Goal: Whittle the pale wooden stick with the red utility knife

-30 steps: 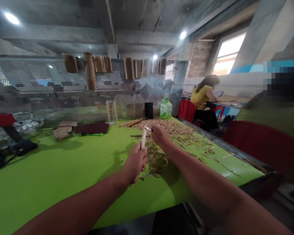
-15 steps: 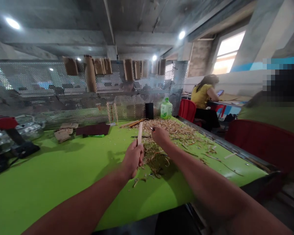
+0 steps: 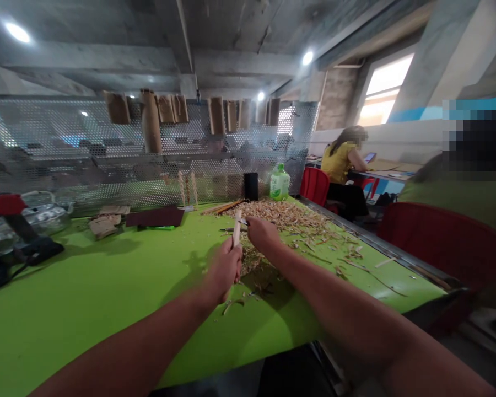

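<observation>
My left hand (image 3: 224, 269) is wrapped round the lower end of a pale wooden stick (image 3: 237, 230), which points up and away from me. To its right, my right hand (image 3: 263, 234) is closed on a small knife (image 3: 243, 221); its handle is hidden inside my fingers. The short blade lies at the stick's right edge, close to the upper end. Under and behind both hands, curled wood shavings (image 3: 291, 215) are heaped on the green tabletop (image 3: 119, 292).
A green-labelled bottle (image 3: 279, 183) and a black box-like object (image 3: 251, 186) stand behind the shavings. Left lie a dark brown sheet (image 3: 155, 217) and crumpled brown paper (image 3: 105, 223). A red-and-black tool (image 3: 12, 212) is far left. Two people sit at right near red chairs (image 3: 316, 184).
My right hand has moved left with the knife, bringing the blade from apart to the stick's edge. The left hand keeps its hold, nearly still. The whole view has shifted slightly.
</observation>
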### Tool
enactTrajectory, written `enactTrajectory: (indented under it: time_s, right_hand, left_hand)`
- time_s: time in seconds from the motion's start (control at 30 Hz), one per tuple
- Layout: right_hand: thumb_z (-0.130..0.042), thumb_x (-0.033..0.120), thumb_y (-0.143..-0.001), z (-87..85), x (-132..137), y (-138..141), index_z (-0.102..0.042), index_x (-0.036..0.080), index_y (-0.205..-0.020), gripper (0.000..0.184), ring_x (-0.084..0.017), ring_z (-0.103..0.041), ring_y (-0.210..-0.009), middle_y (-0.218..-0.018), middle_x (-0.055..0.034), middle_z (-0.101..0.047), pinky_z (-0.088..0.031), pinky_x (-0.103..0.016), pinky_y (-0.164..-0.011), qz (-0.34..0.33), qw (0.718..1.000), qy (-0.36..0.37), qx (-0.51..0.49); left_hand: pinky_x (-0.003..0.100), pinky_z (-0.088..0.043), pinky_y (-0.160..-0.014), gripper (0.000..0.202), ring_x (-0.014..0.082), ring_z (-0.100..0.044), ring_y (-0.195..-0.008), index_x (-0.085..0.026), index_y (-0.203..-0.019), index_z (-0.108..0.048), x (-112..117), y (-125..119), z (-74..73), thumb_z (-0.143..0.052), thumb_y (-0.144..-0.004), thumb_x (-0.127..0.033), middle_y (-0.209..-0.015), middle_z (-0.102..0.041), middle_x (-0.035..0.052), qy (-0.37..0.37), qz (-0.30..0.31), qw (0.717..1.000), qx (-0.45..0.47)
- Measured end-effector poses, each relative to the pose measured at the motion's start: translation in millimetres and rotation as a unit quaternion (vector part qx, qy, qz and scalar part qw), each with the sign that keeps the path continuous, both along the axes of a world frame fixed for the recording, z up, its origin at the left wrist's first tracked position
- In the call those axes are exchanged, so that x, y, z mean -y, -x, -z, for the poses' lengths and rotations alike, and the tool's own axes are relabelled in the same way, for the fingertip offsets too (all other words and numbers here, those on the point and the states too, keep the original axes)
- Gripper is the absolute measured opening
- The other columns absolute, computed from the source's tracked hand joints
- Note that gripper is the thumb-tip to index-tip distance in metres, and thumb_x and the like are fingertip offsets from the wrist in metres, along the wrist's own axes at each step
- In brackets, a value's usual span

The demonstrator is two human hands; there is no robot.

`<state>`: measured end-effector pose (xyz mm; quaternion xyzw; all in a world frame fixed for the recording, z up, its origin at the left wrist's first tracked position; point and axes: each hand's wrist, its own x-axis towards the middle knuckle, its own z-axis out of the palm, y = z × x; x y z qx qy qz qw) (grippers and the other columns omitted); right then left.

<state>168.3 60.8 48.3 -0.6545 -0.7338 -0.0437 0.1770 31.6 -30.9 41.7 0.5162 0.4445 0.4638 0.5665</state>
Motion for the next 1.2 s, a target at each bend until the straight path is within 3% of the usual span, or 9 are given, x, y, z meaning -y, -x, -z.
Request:
enactTrajectory:
  time_s: [0.23, 0.4, 0.47, 0.53, 0.7, 0.9, 1.0, 1.13, 1.2]
  right_hand:
    - [-0.039, 0.022, -0.093, -2.2, -19.1, -21.9, -0.066, 0.027, -0.119, 0.038, -0.023, -0.067, -0.095, -0.105, -0.0102, -0.073, -0.045, -0.029, -0.079, 0.048, 0.998, -0.004, -0.043]
    - [-0.046, 0.025, -0.089, 5.5, -43.6, -47.9, -0.069, 0.019, -0.107, 0.031, -0.022, -0.067, -0.084, -0.092, -0.0112, -0.072, -0.046, -0.028, -0.071, 0.081, 0.979, -0.030, -0.186]
    - [-0.046, 0.029, -0.089, 7.3, -49.3, -55.0, -0.068, 0.016, -0.100, 0.029, -0.019, -0.064, -0.069, -0.079, -0.0079, -0.069, -0.046, -0.026, -0.063, 0.066, 0.949, -0.051, -0.304]
    - [-0.043, 0.037, -0.091, 5.9, -49.1, -55.7, -0.066, 0.015, -0.095, 0.032, -0.013, -0.054, -0.051, -0.063, -0.0018, -0.060, -0.043, -0.023, -0.051, 0.020, 0.896, -0.051, -0.441]
    - [-0.047, 0.060, -0.088, -4.8, -29.5, -39.6, -0.060, 0.019, -0.101, 0.045, -0.007, -0.033, -0.035, -0.049, 0.0092, -0.042, -0.028, -0.019, -0.036, -0.150, 0.762, 0.052, -0.628]
    - [-0.071, 0.052, -0.073, -6.7, -19.3, -34.6, -0.052, 0.019, -0.068, 0.038, -0.005, -0.030, -0.035, -0.045, 0.0097, -0.039, -0.024, -0.019, -0.034, -0.214, 0.751, 0.087, -0.618]
    - [-0.073, 0.046, -0.071, -5.8, -22.5, -36.9, -0.050, 0.019, -0.067, 0.035, -0.005, -0.033, -0.037, -0.047, 0.0086, -0.044, -0.026, -0.018, -0.035, -0.195, 0.728, 0.097, -0.651]
    - [-0.075, 0.044, -0.071, -5.0, -22.2, -33.5, -0.047, 0.020, -0.066, 0.037, -0.004, -0.032, -0.036, -0.046, 0.0087, -0.045, -0.025, -0.017, -0.034, -0.164, 0.676, 0.127, -0.707]
    - [-0.076, 0.045, -0.071, -4.1, -17.7, -28.0, -0.046, 0.021, -0.068, 0.038, -0.004, -0.032, -0.035, -0.045, 0.0086, -0.047, -0.025, -0.017, -0.033, -0.170, 0.674, 0.160, -0.701]
  left_hand:
    - [0.018, -0.022, -0.034, 0.032, 0.0063, -0.026, -0.036, -0.017, -0.121, -0.052, 9.0, -1.1, -4.0, -0.048, -0.092, -0.030, -0.051, -0.038, -0.0096, 0.001, 0.048, 0.999, 0.003]
    - [0.016, -0.028, -0.035, 0.043, 0.0057, -0.027, -0.037, -0.019, -0.129, -0.050, 7.1, 3.5, -1.1, -0.053, -0.090, -0.035, -0.051, -0.040, -0.0098, -0.060, 0.130, 0.990, -0.007]
    - [0.016, -0.032, -0.036, 0.038, 0.0048, -0.031, -0.038, -0.018, -0.123, -0.054, 1.1, 7.7, -0.7, -0.054, -0.089, -0.034, -0.056, -0.045, -0.0083, -0.062, 0.134, 0.989, -0.007]
    - [0.016, -0.034, -0.036, 0.031, 0.0042, -0.035, -0.038, -0.016, -0.114, -0.058, -9.3, 13.4, -0.4, -0.054, -0.088, -0.032, -0.062, -0.050, -0.0060, -0.060, 0.120, 0.991, -0.013]
    - [0.016, -0.033, -0.035, 0.036, 0.0046, -0.042, -0.038, -0.011, -0.118, -0.056, -33.9, 27.5, -0.5, -0.055, -0.084, -0.024, -0.071, -0.065, 0.0017, -0.031, 0.143, 0.988, -0.049]
    - [0.017, -0.043, -0.039, 0.044, 0.0060, -0.054, -0.045, -0.013, -0.123, -0.056, -38.6, 38.3, -9.0, -0.064, -0.081, -0.020, -0.091, -0.071, 0.0085, 0.023, 0.160, 0.986, 0.051]
    - [0.022, -0.054, -0.050, 0.038, 0.0135, -0.067, -0.064, -0.012, -0.114, -0.060, -43.5, 49.1, -16.1, -0.064, -0.086, -0.037, -0.098, -0.071, 0.0125, 0.044, 0.123, 0.979, 0.159]
    - [0.033, -0.059, -0.078, 0.058, 0.0212, -0.072, -0.087, -0.008, -0.110, -0.064, -55.1, 64.1, -24.4, -0.052, -0.088, -0.061, -0.097, -0.073, 0.0156, -0.019, 0.062, 0.947, 0.315]
    - [0.034, -0.057, -0.085, 0.055, 0.0215, -0.071, -0.093, -0.011, -0.104, -0.066, -60.9, 67.1, -25.3, -0.059, -0.083, -0.062, -0.095, -0.074, 0.0120, -0.075, 0.043, 0.932, 0.351]
